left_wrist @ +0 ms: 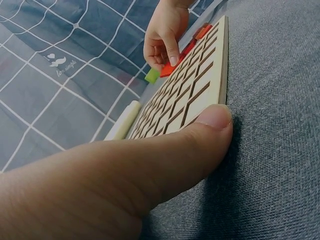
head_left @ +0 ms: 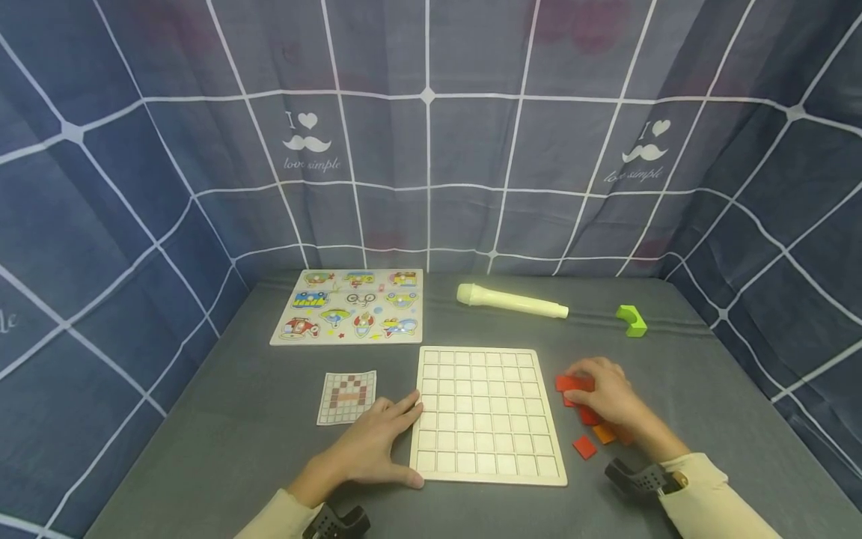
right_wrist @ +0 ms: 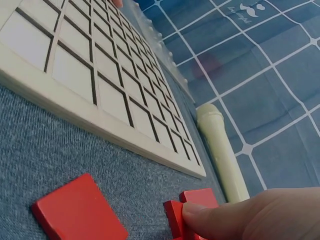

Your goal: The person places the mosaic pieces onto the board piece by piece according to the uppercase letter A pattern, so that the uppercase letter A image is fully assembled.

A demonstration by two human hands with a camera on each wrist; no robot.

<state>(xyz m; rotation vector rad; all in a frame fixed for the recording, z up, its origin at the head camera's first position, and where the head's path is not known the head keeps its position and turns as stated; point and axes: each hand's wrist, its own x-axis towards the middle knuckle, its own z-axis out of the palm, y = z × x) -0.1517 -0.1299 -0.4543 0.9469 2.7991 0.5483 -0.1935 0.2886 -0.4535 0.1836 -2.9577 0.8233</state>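
A pale wooden grid board (head_left: 481, 415) lies flat on the table. My left hand (head_left: 370, 448) rests at its left edge, fingers and thumb spread along the rim; in the left wrist view the thumb (left_wrist: 170, 157) touches the board's near corner. To the right of the board, my right hand (head_left: 609, 395) is over a small pile of red and orange square tiles. Its thumb (right_wrist: 220, 220) presses a tilted red tile (right_wrist: 173, 216), which the hand pinches. A single red tile (head_left: 584, 447) lies apart, nearer the front. Part of the pile is hidden under the right hand.
A card with a pixel pattern (head_left: 346, 398) lies left of the board. Behind are a picture puzzle board (head_left: 350, 308), a cream microphone-shaped stick (head_left: 513, 301) and a green curved block (head_left: 631, 320). Checked cloth (head_left: 465, 142) encloses the back and sides.
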